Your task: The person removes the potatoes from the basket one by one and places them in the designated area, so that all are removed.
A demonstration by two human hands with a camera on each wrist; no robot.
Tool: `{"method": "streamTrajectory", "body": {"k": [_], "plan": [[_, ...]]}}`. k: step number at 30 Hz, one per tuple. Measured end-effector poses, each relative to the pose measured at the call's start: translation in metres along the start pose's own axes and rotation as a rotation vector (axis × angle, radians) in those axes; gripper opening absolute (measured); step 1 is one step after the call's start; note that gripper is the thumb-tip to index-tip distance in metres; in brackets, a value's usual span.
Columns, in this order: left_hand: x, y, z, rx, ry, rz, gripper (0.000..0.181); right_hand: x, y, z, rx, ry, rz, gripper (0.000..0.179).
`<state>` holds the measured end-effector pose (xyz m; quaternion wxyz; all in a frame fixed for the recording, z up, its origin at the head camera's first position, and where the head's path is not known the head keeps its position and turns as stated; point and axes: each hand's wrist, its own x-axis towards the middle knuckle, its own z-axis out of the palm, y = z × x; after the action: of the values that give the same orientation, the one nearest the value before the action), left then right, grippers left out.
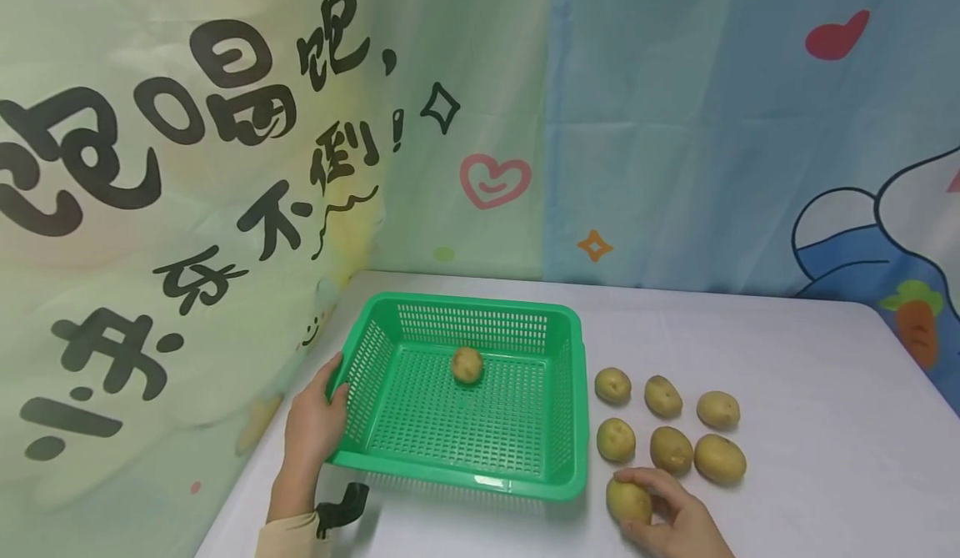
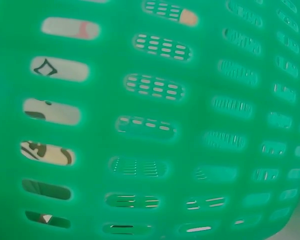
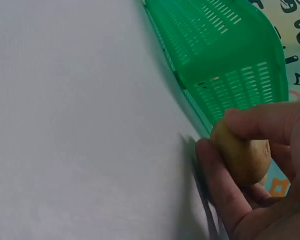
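Note:
A green plastic basket (image 1: 480,481) with slotted walls stands on the white table, one potato (image 1: 467,364) lying inside toward its back wall. My left hand (image 1: 315,424) grips the basket's left rim. The left wrist view is filled by the slotted green wall (image 2: 100,115), and that hand does not show there. Near the basket's front right corner, my right hand (image 1: 675,518) holds another potato (image 1: 630,501) between thumb and fingers. In the right wrist view this potato (image 3: 240,152) is pinched beside the basket wall (image 3: 230,65).
Several potatoes lie in two rows right of the basket, among them a back-left one (image 1: 613,385), a front-left one (image 1: 617,439) and a front-right one (image 1: 720,459). White cloth (image 1: 825,374) covers the table. A printed curtain (image 1: 480,124) hangs behind and along the left.

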<state>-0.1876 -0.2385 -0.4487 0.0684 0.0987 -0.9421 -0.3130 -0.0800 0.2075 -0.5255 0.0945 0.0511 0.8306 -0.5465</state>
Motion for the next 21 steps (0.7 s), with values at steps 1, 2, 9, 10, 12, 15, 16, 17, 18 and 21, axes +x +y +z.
{"method": "streamTrajectory", "body": {"k": [1,2,9,10,12,15,16,17,18,21], "plan": [[0.000,0.000,0.000,-0.002,-0.001,-0.001,0.050,-0.001,0.000,0.002,-0.008,0.013,0.000,0.055],[0.000,-0.001,0.000,-0.003,-0.002,-0.002,0.050,-0.001,0.000,0.003,-0.007,0.023,0.004,0.054],[0.000,-0.002,0.000,0.000,0.000,-0.002,0.050,-0.005,0.001,0.006,0.003,-0.009,-0.031,0.052],[0.000,-0.002,0.000,-0.001,0.000,-0.002,0.050,-0.005,0.001,0.005,-0.005,-0.028,-0.048,0.052],[0.000,-0.001,0.000,-0.005,0.000,-0.002,0.050,-0.005,0.001,0.003,-0.013,-0.060,-0.061,0.052],[0.000,-0.001,0.000,-0.011,-0.001,-0.005,0.050,-0.005,0.001,0.000,-0.018,-0.093,-0.061,0.053],[0.000,-0.001,0.000,-0.013,-0.002,-0.007,0.050,-0.005,0.001,-0.001,-0.020,-0.101,-0.057,0.054],[0.000,-0.001,0.000,-0.015,-0.003,-0.009,0.050,-0.004,0.001,-0.002,-0.023,-0.107,-0.051,0.055],[0.000,0.000,0.000,-0.015,-0.003,-0.010,0.050,-0.004,0.000,-0.002,-0.024,-0.116,-0.046,0.055],[0.000,-0.001,0.000,-0.017,-0.004,-0.014,0.050,-0.002,0.000,-0.003,-0.031,-0.137,-0.037,0.056]]}}
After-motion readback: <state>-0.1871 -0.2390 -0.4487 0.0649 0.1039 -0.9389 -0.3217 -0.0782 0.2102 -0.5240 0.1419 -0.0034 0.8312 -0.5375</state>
